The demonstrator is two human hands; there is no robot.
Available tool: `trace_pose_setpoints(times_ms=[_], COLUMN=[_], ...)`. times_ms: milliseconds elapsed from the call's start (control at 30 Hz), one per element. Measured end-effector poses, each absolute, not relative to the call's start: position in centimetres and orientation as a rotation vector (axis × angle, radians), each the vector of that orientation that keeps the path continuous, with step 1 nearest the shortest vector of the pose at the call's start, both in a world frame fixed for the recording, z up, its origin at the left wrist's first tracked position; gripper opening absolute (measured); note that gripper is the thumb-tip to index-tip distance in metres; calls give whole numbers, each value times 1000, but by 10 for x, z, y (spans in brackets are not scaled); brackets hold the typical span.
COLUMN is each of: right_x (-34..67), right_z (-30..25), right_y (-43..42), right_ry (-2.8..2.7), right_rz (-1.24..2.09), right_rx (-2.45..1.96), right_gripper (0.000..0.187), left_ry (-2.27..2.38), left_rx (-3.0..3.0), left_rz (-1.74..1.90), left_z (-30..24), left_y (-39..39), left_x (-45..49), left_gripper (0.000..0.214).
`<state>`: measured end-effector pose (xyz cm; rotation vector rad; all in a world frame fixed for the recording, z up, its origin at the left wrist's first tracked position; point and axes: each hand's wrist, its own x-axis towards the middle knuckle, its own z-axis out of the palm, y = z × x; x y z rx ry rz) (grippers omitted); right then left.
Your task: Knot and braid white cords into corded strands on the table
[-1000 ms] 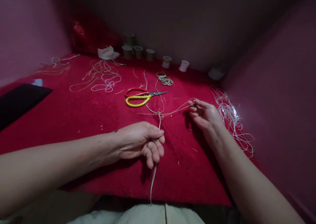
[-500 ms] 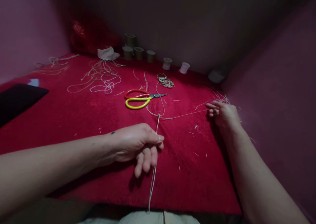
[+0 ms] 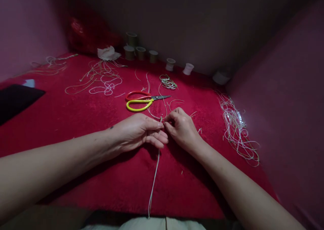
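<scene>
A thin white cord (image 3: pixel 153 182) runs from the near edge of the red cloth (image 3: pixel 76 122) up to my two hands, which meet in the middle. My left hand (image 3: pixel 138 132) pinches the cord between thumb and forefinger. My right hand (image 3: pixel 180 127) is closed on the same cord right beside it, fingertips touching the left hand's. Loose ends of the cord curl away beyond the hands towards the scissors (image 3: pixel 143 100), which have one red and one yellow handle and lie shut.
Tangles of white cord (image 3: pixel 101 79) lie at the back left and a bundle of cords (image 3: pixel 235 128) at the right. A small coil (image 3: pixel 168 82) sits behind the scissors. Several spools (image 3: pixel 141 52) line the back wall. A dark flat object (image 3: pixel 15 100) lies far left.
My right hand has come back from the far right, where it had drawn a strand out taut, to meet my left hand at the cord. The left hand moved slightly up.
</scene>
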<state>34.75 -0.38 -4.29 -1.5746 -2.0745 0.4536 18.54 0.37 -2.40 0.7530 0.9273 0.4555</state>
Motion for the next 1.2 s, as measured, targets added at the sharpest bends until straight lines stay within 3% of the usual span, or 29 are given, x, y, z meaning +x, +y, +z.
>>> trace_pose_setpoints(times_ms=[167, 367, 500, 967, 1200], right_x=[347, 346, 348, 338, 338], right_z=[-42, -42, -42, -30, -34], right_y=[-5, -1, 7, 9, 9], right_ry=[-2033, -1775, -1713, -1970, -1935], right_rz=[469, 901, 1019, 560, 586], right_rx=[-1522, -1495, -1548, -1860, -1843], right_gripper=[9, 10, 11, 11, 12], left_ry=[921, 924, 933, 959, 958], left_rx=[800, 845, 841, 904, 889], left_rz=[429, 429, 471, 476, 482], left_z=[-30, -32, -31, -33, -31], left_y=[4, 3, 0, -1, -2], left_x=[186, 188, 189, 192, 193], left_gripper=[16, 13, 8, 7, 8])
